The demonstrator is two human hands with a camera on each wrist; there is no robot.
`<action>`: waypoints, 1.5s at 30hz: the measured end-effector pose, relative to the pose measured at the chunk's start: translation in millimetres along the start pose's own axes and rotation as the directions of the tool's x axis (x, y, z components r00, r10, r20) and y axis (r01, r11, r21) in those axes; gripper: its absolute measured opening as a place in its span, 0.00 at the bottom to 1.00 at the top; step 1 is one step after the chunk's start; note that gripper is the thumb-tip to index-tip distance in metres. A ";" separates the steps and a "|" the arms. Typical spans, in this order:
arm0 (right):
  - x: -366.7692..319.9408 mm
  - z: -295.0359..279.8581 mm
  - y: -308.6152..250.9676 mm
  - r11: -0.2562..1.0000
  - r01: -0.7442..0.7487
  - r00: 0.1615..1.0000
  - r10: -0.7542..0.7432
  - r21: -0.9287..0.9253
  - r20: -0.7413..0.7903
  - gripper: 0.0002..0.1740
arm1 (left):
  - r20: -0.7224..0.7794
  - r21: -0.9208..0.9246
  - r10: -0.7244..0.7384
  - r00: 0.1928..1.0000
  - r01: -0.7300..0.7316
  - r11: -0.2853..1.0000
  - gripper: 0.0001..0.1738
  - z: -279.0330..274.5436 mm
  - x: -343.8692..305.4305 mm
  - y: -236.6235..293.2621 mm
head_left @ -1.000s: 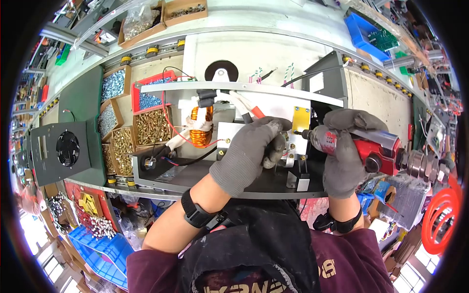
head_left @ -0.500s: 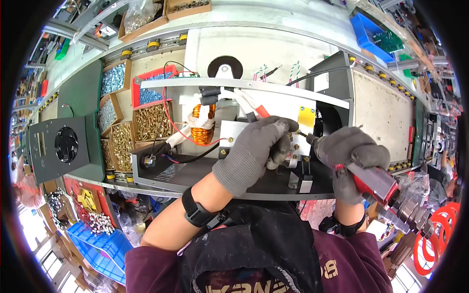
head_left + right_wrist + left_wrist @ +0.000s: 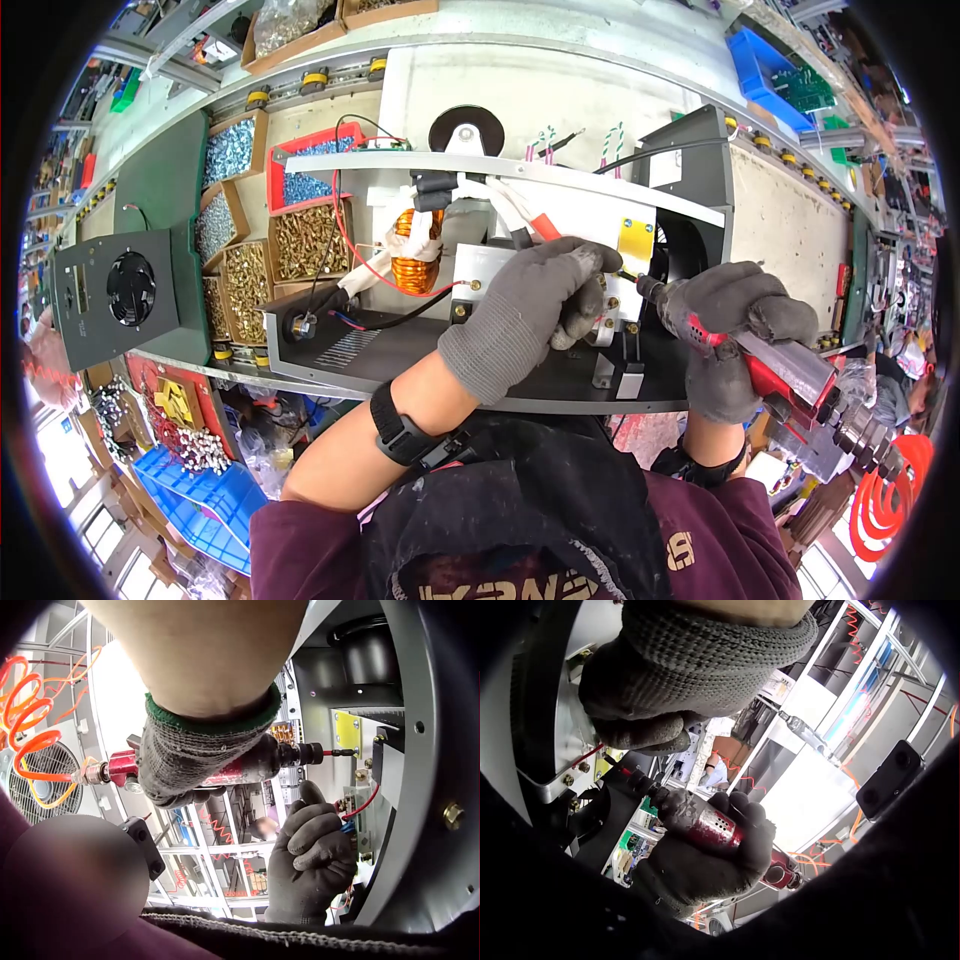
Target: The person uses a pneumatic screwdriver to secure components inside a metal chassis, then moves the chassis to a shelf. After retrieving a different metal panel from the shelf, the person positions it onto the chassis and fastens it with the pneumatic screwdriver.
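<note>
In the head view, the right grip (image 3: pixel 735 312) is closed round the red driver (image 3: pixel 790 372), its bit (image 3: pixel 628 276) near the yellow plate (image 3: pixel 636 240), and the left grip (image 3: pixel 535 315) is curled to the left, contents indeterminable; left wrist view, fingers wrap the driver; right wrist view, the bit points at bolted parts.

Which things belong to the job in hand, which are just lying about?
Likely in the job:
- red power driver, gripped by right hand
- open chassis
- copper coil
- screw trays

Apparently lying about:
- blue crate
- blue bin

Fan panel: can't tell.
</note>
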State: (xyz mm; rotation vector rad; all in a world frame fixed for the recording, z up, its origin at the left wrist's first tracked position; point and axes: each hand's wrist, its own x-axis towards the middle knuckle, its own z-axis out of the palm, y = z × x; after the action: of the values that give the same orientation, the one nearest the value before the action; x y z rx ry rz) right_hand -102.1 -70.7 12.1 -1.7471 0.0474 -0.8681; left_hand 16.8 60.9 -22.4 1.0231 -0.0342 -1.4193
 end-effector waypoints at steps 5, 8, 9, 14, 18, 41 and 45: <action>-4.3 22.1 1.6 0.929 -0.263 0.859 0.102 -0.261 -0.501 0.18 | 0.019 0.106 0.055 0.998 -0.057 0.993 0.20 0.3 0.5 -0.2; -5.3 13.4 2.0 0.965 -0.166 0.934 0.088 -0.204 -0.347 0.18 | 0.022 0.090 0.048 0.999 -0.050 0.995 0.20 -0.4 -1.0 0.7; -3.4 13.6 1.4 0.989 -0.114 0.959 0.084 -0.096 -0.271 0.19 | 0.033 0.128 0.066 0.997 -0.070 0.989 0.20 -0.7 -2.1 0.2; -5.0 7.6 -10.7 0.967 -0.239 0.950 0.214 -0.086 -0.229 0.22 | 0.165 -0.080 0.051 0.985 -0.038 0.996 0.21 -10.2 -7.7 -9.6; -18.8 -39.5 -43.7 0.987 -0.125 0.920 0.077 -0.102 -0.384 0.21 | 0.189 -0.123 0.142 0.972 -0.120 0.985 0.18 -17.3 -58.4 13.5; -377.9 -74.2 15.9 -0.301 -0.906 0.154 0.422 -0.298 -0.894 0.25 | 0.039 0.990 0.615 0.787 -0.116 0.085 0.20 -204.5 -137.6 75.1; -372.7 -65.7 5.9 -0.435 -0.819 0.260 0.299 -0.374 -0.918 0.25 | 0.446 0.876 0.584 0.678 -0.197 -0.440 0.22 -118.0 -147.5 48.9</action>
State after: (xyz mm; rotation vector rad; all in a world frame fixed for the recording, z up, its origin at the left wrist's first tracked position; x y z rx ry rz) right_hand -408.5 38.5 -181.5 -1.9419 2.4255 -0.0048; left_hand 90.2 237.7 15.8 2.1771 -1.5667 -0.0200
